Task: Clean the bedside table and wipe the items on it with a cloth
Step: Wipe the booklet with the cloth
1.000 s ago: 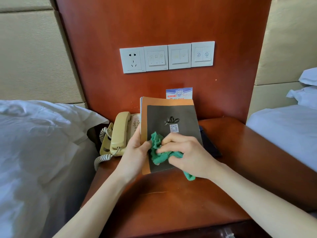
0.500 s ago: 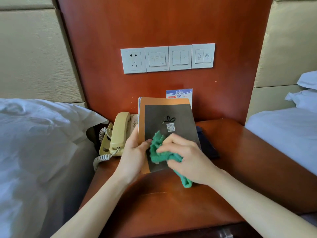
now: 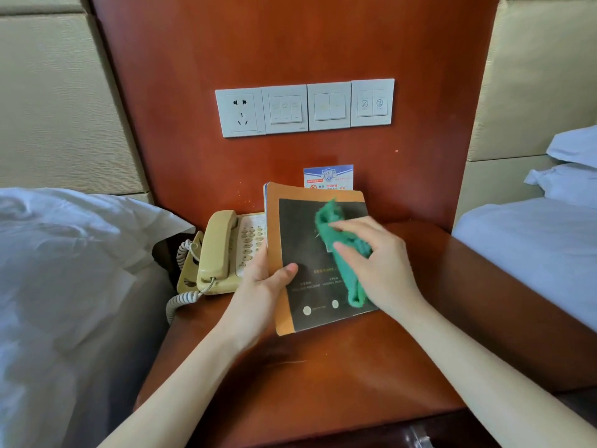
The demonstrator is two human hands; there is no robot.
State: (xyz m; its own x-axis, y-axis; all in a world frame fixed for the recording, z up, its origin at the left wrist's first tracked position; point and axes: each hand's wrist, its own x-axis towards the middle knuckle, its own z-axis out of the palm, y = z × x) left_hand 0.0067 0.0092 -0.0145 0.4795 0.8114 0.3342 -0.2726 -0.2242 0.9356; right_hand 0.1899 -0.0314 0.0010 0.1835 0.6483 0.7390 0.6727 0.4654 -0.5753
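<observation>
A booklet (image 3: 307,240) with an orange border and dark grey cover is tilted up above the reddish wooden bedside table (image 3: 323,376). My left hand (image 3: 263,282) grips its left edge, thumb on the cover. My right hand (image 3: 378,263) presses a green cloth (image 3: 342,250) against the upper right of the cover, fingers spread over the cloth. The cloth's tail hangs down toward the booklet's lower right corner.
A cream corded telephone (image 3: 223,253) sits at the table's back left. A blue and white card (image 3: 328,177) leans on the wooden wall panel behind the booklet. Wall switches and a socket (image 3: 303,108) are above. White beds flank the table on both sides.
My right hand has moved the green cloth from the lower left of the cover up to its upper right. The printed lower part of the cover is uncovered now. My left hand keeps its hold.
</observation>
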